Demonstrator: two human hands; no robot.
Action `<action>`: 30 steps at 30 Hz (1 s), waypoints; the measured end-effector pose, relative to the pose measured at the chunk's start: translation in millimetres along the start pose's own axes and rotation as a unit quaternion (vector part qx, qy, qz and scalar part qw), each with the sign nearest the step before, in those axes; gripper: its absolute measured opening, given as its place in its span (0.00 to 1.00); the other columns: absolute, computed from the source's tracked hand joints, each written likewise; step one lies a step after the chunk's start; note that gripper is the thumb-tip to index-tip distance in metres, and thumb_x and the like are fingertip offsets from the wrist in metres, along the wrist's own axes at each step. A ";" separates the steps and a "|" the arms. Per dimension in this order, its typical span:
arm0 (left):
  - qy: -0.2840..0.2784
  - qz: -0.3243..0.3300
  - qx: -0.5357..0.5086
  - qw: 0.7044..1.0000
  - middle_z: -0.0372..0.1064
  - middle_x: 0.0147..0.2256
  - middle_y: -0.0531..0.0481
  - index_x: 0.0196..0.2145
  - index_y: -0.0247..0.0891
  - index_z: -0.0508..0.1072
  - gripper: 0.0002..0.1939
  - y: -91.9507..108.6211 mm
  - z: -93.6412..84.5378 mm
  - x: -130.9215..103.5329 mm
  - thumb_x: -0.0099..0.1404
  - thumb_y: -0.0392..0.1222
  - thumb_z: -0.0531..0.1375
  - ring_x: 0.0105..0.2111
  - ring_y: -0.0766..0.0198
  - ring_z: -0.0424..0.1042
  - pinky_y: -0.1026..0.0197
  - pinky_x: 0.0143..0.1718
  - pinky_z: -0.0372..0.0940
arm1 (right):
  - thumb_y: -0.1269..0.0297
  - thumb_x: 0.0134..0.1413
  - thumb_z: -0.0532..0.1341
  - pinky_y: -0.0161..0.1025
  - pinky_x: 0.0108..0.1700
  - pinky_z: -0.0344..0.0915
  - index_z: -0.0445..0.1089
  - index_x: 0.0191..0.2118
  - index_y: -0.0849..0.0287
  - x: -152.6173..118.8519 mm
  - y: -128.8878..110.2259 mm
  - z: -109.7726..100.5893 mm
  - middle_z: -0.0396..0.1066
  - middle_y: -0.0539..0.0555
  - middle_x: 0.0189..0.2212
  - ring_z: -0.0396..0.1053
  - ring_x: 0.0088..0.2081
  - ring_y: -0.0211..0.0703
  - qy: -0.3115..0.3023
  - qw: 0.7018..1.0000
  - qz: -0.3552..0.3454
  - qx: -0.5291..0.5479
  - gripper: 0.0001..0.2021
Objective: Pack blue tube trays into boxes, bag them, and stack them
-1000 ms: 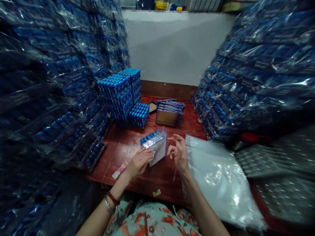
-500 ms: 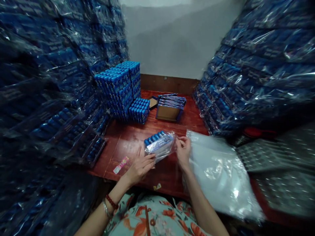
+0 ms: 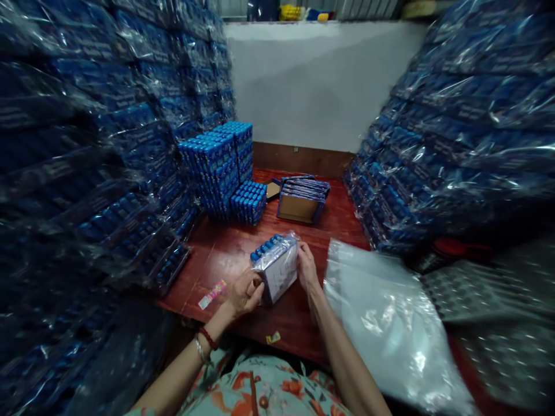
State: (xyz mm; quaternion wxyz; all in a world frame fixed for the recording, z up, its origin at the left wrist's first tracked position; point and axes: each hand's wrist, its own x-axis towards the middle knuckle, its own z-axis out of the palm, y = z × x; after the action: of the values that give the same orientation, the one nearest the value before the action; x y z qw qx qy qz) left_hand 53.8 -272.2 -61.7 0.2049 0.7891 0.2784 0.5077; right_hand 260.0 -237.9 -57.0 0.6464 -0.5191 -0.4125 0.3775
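Observation:
A display box [image 3: 280, 274] stands tilted on the red table, with a row of blue-capped tubes [image 3: 266, 247] along its far top side. Clear plastic wrap covers it, and its pale printed panel is turned toward me. My left hand [image 3: 245, 292] is closed at the box's left edge, thumb and fingers pinching the wrap. At the right edge, my right hand [image 3: 307, 267] grips the box and wrap; some of its fingertips are hidden behind. A stack of clear plastic bags [image 3: 381, 312] lies to the right of my right hand.
Blue tubes [image 3: 217, 156] stand in tall blocks at the back left, beside folded-open boxes [image 3: 301, 199]. Plastic-wrapped packs [image 3: 130, 127] tower on the left, and more wrapped packs [image 3: 459, 127] on the right. A pink label strip [image 3: 212, 294] lies on the table [image 3: 208, 260].
The wrapped box has turned up, so its pale panel now faces me more. My right hand has moved in against its right side, and my left hand has curled at its left edge.

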 end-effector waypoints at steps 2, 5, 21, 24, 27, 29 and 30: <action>0.127 -0.116 -0.024 0.985 0.64 0.29 0.51 0.36 0.39 0.64 0.04 0.7 16.5 -1.4 0.65 0.41 0.52 0.29 0.64 0.66 0.62 0.32 0.63 | 0.51 0.49 0.56 0.32 0.30 0.59 0.61 0.34 0.57 -0.6 5.8 9.0 0.63 0.45 0.26 0.60 0.26 0.36 0.033 0.999 -0.002 0.018 0.14; 0.279 -0.231 -0.060 0.930 0.65 0.41 0.45 0.48 0.39 0.61 0.15 1.5 31.9 8.7 0.68 0.49 0.50 0.41 0.62 0.67 0.59 0.45 0.62 | 0.51 0.47 0.56 0.33 0.32 0.59 0.61 0.38 0.57 -4.2 14.9 18.5 0.64 0.46 0.28 0.61 0.27 0.36 0.081 0.996 -0.013 0.025 0.16; -0.005 -0.265 -0.235 0.935 0.63 0.53 0.43 0.58 0.42 0.59 0.32 -24.8 3.3 47.2 0.59 0.55 0.59 0.52 0.52 0.64 0.47 0.58 0.56 | 0.60 0.60 0.50 0.64 0.63 0.35 0.57 0.61 0.51 -50.2 -1.2 27.6 0.57 0.57 0.60 0.42 0.65 0.55 -0.019 0.784 -0.431 -0.446 0.23; 0.015 -0.261 -0.220 0.940 0.63 0.53 0.43 0.58 0.42 0.59 0.29 -27.8 5.3 46.5 0.61 0.52 0.57 0.53 0.53 0.63 0.47 0.57 0.56 | 0.64 0.60 0.52 0.62 0.64 0.31 0.52 0.63 0.56 -67.2 28.6 33.2 0.57 0.58 0.61 0.37 0.67 0.52 -0.142 0.706 -0.435 -0.540 0.25; 0.032 -0.242 -0.195 0.950 0.61 0.52 0.43 0.57 0.41 0.58 0.30 -34.7 0.2 41.9 0.60 0.50 0.59 0.52 0.54 0.63 0.48 0.55 0.59 | 0.64 0.59 0.52 0.56 0.64 0.46 0.55 0.62 0.61 -92.0 50.7 20.1 0.52 0.60 0.63 0.42 0.66 0.53 -0.280 0.734 -0.362 -0.501 0.25; 0.029 -0.190 -0.136 0.972 0.59 0.53 0.43 0.58 0.41 0.57 0.33 -37.6 -8.5 33.9 0.58 0.50 0.61 0.53 0.53 0.61 0.47 0.56 0.58 | 0.60 0.60 0.52 0.52 0.60 0.57 0.66 0.56 0.57 -108.6 54.7 3.0 0.59 0.58 0.60 0.54 0.62 0.53 -0.369 0.797 -0.250 -0.407 0.20; 0.019 -0.151 -0.097 0.983 0.58 0.53 0.42 0.58 0.41 0.55 0.35 -37.1 -14.5 28.0 0.56 0.51 0.62 0.54 0.52 0.61 0.46 0.57 0.57 | 0.57 0.60 0.52 0.50 0.57 0.62 0.72 0.50 0.54 -114.8 54.2 -5.3 0.66 0.57 0.55 0.62 0.57 0.52 -0.379 0.841 -0.168 -0.348 0.18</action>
State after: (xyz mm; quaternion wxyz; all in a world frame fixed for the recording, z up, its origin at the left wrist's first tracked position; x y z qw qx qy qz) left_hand 41.2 -225.2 -59.2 0.3499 0.7046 0.3478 0.5100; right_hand 218.6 -335.5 -127.2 0.2701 -0.4493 -0.8105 0.2612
